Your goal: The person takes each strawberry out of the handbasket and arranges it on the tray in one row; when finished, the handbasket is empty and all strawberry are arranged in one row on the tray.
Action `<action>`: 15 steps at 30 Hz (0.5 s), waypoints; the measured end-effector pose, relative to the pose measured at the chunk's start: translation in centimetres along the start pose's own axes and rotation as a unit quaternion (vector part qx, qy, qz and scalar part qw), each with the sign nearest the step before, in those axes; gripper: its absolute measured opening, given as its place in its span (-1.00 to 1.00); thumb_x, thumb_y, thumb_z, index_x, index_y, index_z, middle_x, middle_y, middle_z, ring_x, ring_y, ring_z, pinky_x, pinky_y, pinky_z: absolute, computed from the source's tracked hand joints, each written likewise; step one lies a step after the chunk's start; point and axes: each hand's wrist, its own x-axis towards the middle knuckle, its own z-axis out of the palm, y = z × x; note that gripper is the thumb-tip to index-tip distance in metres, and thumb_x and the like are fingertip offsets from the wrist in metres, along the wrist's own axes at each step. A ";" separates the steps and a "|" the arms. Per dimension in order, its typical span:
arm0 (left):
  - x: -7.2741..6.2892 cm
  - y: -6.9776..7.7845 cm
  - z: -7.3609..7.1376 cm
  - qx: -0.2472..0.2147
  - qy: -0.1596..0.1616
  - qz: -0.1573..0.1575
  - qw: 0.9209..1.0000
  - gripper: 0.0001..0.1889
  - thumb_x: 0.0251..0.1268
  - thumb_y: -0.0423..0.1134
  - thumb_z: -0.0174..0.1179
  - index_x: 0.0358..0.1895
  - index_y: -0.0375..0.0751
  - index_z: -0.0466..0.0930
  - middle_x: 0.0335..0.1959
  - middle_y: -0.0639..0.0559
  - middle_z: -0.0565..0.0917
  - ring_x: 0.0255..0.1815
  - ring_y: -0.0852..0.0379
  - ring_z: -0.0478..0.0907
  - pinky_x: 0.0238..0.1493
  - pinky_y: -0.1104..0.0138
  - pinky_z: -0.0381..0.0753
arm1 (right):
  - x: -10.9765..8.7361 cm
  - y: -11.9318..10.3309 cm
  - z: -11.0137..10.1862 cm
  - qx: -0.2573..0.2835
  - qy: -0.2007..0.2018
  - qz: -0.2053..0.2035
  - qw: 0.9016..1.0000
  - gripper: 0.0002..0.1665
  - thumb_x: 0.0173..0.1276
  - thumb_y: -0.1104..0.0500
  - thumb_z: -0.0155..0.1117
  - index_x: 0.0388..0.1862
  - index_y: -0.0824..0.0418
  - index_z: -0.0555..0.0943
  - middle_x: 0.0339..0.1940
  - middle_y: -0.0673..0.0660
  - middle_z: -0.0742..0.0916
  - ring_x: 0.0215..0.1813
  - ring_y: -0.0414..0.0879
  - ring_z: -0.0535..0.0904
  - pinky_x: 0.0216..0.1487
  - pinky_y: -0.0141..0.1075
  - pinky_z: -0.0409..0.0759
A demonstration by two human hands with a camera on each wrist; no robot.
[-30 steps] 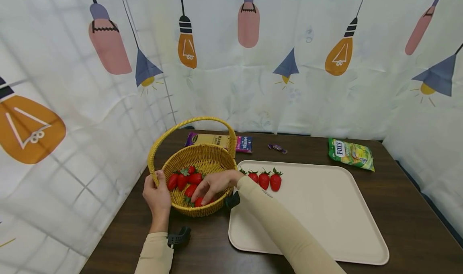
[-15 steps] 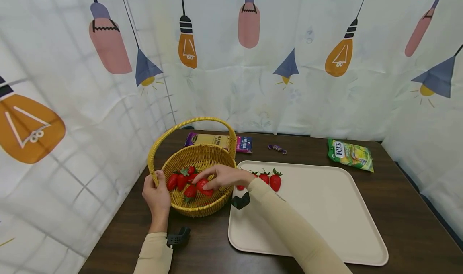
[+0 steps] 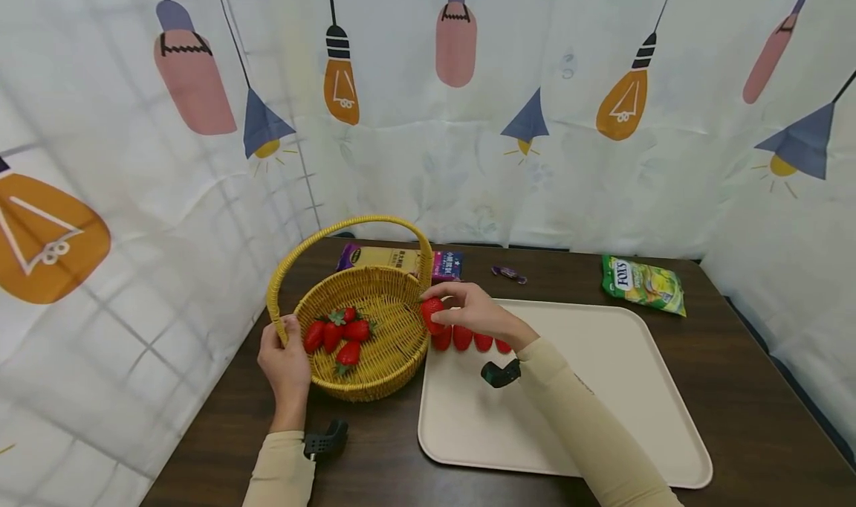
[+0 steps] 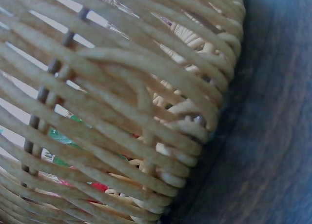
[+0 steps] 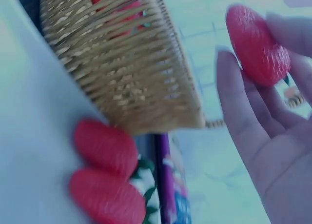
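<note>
My left hand point(image 3: 286, 366) grips the base of the handle on the yellow wicker basket point(image 3: 401, 343), at its left side. Several red strawberries point(image 3: 348, 354) with green leaves lie in the left half of the basket. My right hand point(image 3: 478, 314) pinches one strawberry point(image 3: 432, 314) between thumb and fingers, just right of the basket rim and over the tray's far left corner. In the right wrist view that held strawberry point(image 5: 256, 44) is raised above the others. A row of strawberries point(image 3: 461, 337) lies on the beige tray point(image 3: 562, 418), partly hidden behind my right hand.
Behind the basket lie a purple and yellow snack packet point(image 3: 384, 257) and a blue and pink packet point(image 3: 446, 266). A small wrapped candy point(image 3: 509, 274) sits behind the tray, and a green FOX'S bag point(image 3: 643, 285) lies at the back right. A printed curtain point(image 3: 428, 180) stands behind the table.
My right hand has lifted a strawberry from the basket and carried it right, past the rim, to above the tray's corner. The left hand keeps its grip on the handle.
</note>
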 end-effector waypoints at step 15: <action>-0.3 1.2 -0.2 -0.007 -0.004 0.000 1.000 -0.65 0.46 -0.17 0.12 -0.10 -0.50 0.61 -0.38 0.29 0.47 -0.31 0.33 0.38 -0.17 0.43 0.29 | -5.7 3.4 -4.1 0.022 0.124 0.040 0.991 -0.52 0.38 0.19 0.29 0.25 0.27 0.51 0.13 0.22 0.61 -0.04 0.10 0.63 0.02 0.16 0.56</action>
